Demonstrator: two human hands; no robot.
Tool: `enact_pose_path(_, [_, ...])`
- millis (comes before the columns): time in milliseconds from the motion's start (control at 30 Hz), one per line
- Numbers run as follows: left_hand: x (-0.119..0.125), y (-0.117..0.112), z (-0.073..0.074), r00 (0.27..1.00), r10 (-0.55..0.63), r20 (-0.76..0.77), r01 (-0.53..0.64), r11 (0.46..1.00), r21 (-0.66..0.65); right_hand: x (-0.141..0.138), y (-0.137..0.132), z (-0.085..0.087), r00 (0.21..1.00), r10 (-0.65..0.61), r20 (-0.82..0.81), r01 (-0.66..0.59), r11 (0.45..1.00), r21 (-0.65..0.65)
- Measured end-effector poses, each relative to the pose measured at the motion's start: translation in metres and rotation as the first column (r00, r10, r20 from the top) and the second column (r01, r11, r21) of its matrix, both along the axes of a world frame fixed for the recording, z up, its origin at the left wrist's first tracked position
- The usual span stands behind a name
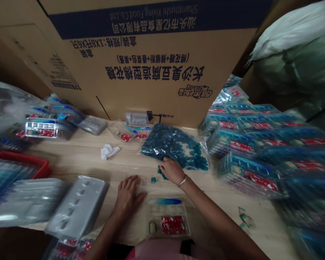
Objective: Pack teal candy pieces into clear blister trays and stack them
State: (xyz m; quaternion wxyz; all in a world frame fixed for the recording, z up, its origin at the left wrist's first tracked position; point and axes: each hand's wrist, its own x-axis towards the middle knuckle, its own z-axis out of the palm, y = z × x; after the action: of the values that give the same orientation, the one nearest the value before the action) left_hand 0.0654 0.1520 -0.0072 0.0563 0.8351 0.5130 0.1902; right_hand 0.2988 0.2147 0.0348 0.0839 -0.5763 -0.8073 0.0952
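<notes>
My right hand (pixel 172 171), a bracelet at its wrist, has its fingers pinched together on small teal pieces (pixel 163 175) at the front edge of a clear bag (pixel 168 141) full of similar pieces. How many are between the fingertips is hidden. Lying palm down on the table, my left hand (pixel 128 195) has its fingers apart and holds nothing. One loose teal piece (pixel 153 180) sits between the hands. Closest to my body is a clear compartment tray (pixel 186 220) with a blue pen-shaped item (pixel 169 201), a red patterned packet (pixel 173 224) and a small striped block (pixel 152 227).
A large cardboard box (pixel 151 54) stands across the back. Stacks of filled trays (pixel 246 144) rise on the right. On the left are empty trays (pixel 78 206), a red bin (pixel 44 168) and more filled trays (pixel 47 128). Crumpled tissue (pixel 109 151) lies mid-table; green scraps (pixel 245 218) lie right.
</notes>
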Motion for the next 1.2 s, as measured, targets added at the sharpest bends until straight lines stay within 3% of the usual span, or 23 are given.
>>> enact_pose_path(133, [0.0, -0.003, 0.011, 0.994, 0.026, 0.104, -0.024, 1.0, -0.02, 0.003, 0.0, 0.002, 1.0, 0.021, 0.004, -0.021, 1.0, 0.007])
enact_pose_path(233, [0.012, -0.006, 0.029, 0.923, 0.111, 0.37, -0.07, 0.99, -0.122, 0.002, -0.012, 0.013, 0.995, 0.025, -0.097, -0.017, 0.996, 0.086])
enact_pose_path(300, [0.027, -0.007, 0.04, 0.762, 0.262, 0.592, -0.048, 0.935, -0.353, -0.003, -0.028, 0.021, 0.963, 0.065, -0.261, -0.025, 0.988, 0.152])
enact_pose_path(367, [0.043, -0.006, 0.048, 0.532, 0.453, 0.715, 0.104, 0.803, -0.587, -0.011, -0.046, 0.027, 0.901, 0.135, -0.413, -0.075, 0.984, 0.16])
enact_pose_path(433, [0.052, -0.006, 0.05, 0.335, 0.6, 0.727, 0.257, 0.684, -0.683, -0.017, -0.062, 0.027, 0.841, 0.195, -0.504, -0.158, 0.981, 0.116])
enact_pose_path(500, [0.049, -0.007, 0.048, 0.222, 0.675, 0.704, 0.279, 0.648, -0.709, -0.017, -0.067, 0.023, 0.825, 0.198, -0.529, -0.187, 0.98, 0.074])
enact_pose_path(533, [0.044, -0.008, 0.046, 0.202, 0.691, 0.694, 0.249, 0.649, -0.719, -0.014, -0.066, 0.019, 0.841, 0.172, -0.512, -0.16, 0.985, 0.068])
enact_pose_path(633, [0.022, -0.01, 0.041, 0.256, 0.654, 0.712, 0.103, 0.714, -0.693, -0.003, -0.047, 0.007, 0.934, 0.043, -0.355, -0.017, 0.997, 0.078])
enact_pose_path(700, [0.012, -0.009, 0.037, 0.365, 0.565, 0.74, -0.002, 0.795, -0.606, 0.001, -0.033, 0.0, 0.969, 0.019, -0.248, -0.002, 0.998, 0.068])
enact_pose_path(767, [0.01, -0.005, 0.033, 0.519, 0.447, 0.729, -0.06, 0.87, -0.49, 0.001, -0.025, -0.005, 0.975, 0.029, -0.218, -0.015, 0.998, 0.067])
enact_pose_path(867, [0.018, 0.006, 0.024, 0.739, 0.243, 0.628, -0.028, 0.943, -0.331, 0.002, -0.029, -0.008, 0.954, -0.007, -0.298, 0.041, 0.994, 0.106])
enact_pose_path(933, [0.023, 0.014, 0.018, 0.842, 0.088, 0.533, 0.049, 0.97, -0.238, 0.006, -0.036, -0.008, 0.934, -0.033, -0.355, 0.076, 0.991, 0.11])
enact_pose_path(1033, [0.026, 0.022, 0.01, 0.909, -0.087, 0.407, 0.157, 0.977, -0.143, 0.012, -0.043, -0.008, 0.929, -0.026, -0.368, 0.068, 0.992, 0.102])
enact_pose_path(1200, [0.027, 0.025, 0.003, 0.934, -0.174, 0.313, 0.199, 0.979, -0.051, 0.003, -0.033, -0.01, 0.957, 0.053, -0.284, -0.04, 0.998, 0.052])
